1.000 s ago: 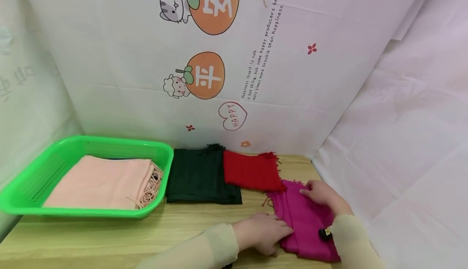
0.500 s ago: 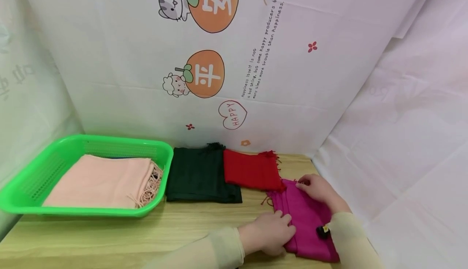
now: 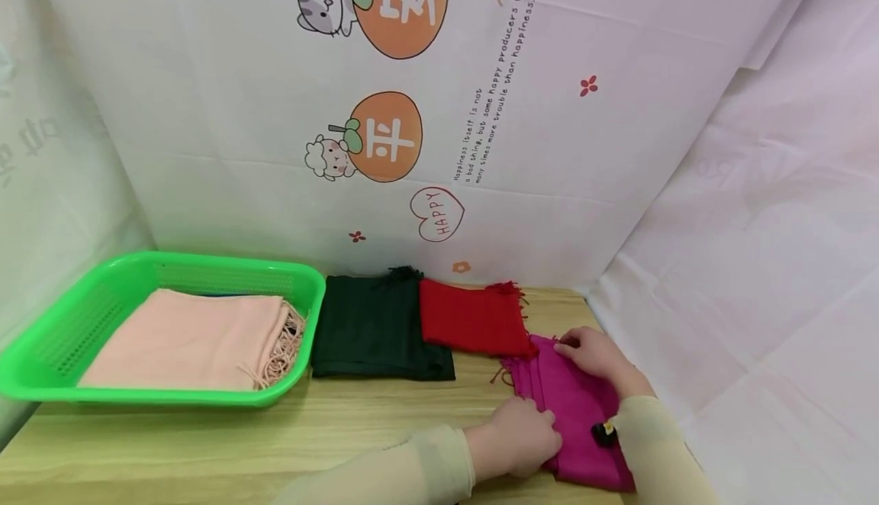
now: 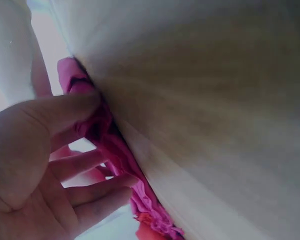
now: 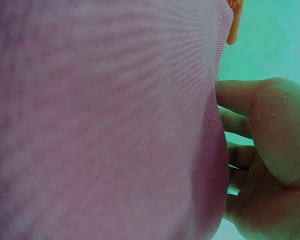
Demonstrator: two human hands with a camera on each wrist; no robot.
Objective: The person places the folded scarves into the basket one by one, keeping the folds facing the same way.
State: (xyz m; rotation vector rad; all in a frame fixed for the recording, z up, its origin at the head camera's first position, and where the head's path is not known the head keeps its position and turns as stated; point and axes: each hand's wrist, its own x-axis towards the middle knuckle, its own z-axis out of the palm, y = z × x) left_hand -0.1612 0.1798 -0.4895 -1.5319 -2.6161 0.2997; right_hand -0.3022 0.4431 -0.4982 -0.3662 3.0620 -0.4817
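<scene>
Magenta cloth (image 3: 580,413), folded and with a fringe, lies at the right end of the wooden table (image 3: 206,444), near the front edge and close to the white sheet on the right. The left hand (image 3: 522,436) holds its left edge: in the left wrist view the thumb (image 4: 65,107) lies on top of the fold and the fingers (image 4: 97,187) curl under it, so the cloth is pinched between them. The right hand (image 3: 594,356) rests on the far right part of the same cloth; its fingers are bent at the cloth's edge, touching it. Just behind lies a red cloth (image 3: 474,322), and beside that a dark green cloth (image 3: 374,329). At the left stands a green basket (image 3: 48,345) with a folded peach cloth (image 3: 192,337) inside.
</scene>
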